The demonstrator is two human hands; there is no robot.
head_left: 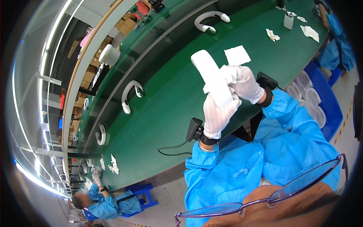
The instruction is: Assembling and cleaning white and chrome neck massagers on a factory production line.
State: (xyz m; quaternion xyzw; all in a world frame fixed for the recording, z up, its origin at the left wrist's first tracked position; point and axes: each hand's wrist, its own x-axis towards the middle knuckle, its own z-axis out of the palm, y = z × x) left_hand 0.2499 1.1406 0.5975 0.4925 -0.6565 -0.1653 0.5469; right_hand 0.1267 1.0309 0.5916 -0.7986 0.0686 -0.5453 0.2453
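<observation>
A white, smooth, curved neck massager (pixel 207 68) is raised above the green bench, its far end pointing up and left. My left hand (pixel 221 115), in a white striped glove, is closed around its near end. My right hand (pixel 246 84), gloved too, is closed on a crumpled white wipe (pixel 229 74) and presses it against the massager's side. The right fingertips are partly hidden by the wipe. A flat white wipe (pixel 237 55) lies on the bench just beyond my right hand. Both wrists wear black straps with small black boxes.
More U-shaped neck massagers (pixel 128 99) lie along the belt at the far side of the green bench (pixel 162 113). A small white bottle (pixel 288 20) and crumpled wipes stand at far right. A blue crate (pixel 332 109) holds clear round containers. Co-workers (pixel 109 204) sit at left and far right.
</observation>
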